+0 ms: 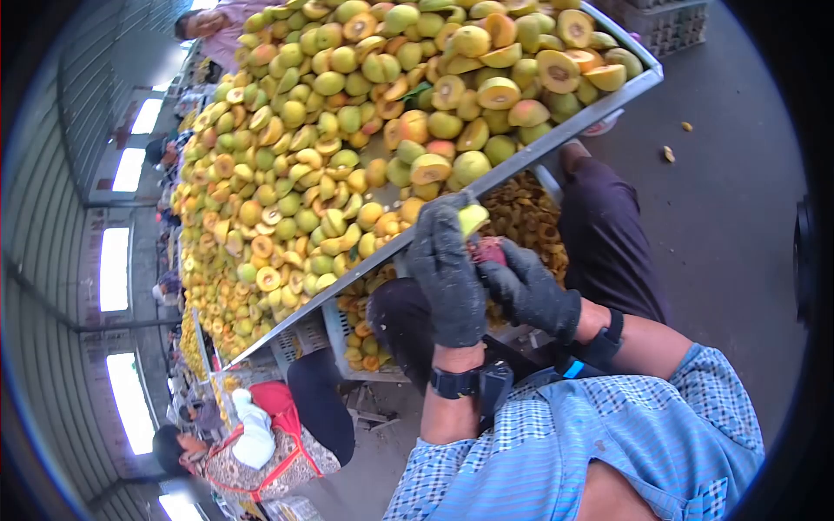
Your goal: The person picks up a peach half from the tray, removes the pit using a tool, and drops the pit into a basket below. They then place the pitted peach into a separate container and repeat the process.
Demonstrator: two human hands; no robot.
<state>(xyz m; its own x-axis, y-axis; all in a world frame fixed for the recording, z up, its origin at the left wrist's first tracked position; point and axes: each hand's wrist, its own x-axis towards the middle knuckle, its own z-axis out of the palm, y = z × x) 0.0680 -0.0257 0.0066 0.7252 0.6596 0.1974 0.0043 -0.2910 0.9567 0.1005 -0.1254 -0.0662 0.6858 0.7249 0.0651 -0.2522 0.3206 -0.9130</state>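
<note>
My left hand (447,269), in a dark grey glove, is closed around a yellow-green piece of peach (473,220) at the metal rim of the table. Close beside it, my right hand (528,289), gloved too, has its fingers closed on a reddish-pink object (487,251); its kind is partly hidden by the fingers. Just beyond the rim lies a big heap of yellow peaches (304,165), many cut in half, some with the stone showing. Below my hands, between my knees, a container of peach pieces (530,213) is partly covered by my gloves.
The table's metal edge (347,276) runs diagonally in front of me. A crate of peach pieces (365,352) stands under it, left of my knee. A co-worker in a red apron (278,425) sits at left; another person (221,30) is across the table. Stacked crates (669,26) stand at upper right.
</note>
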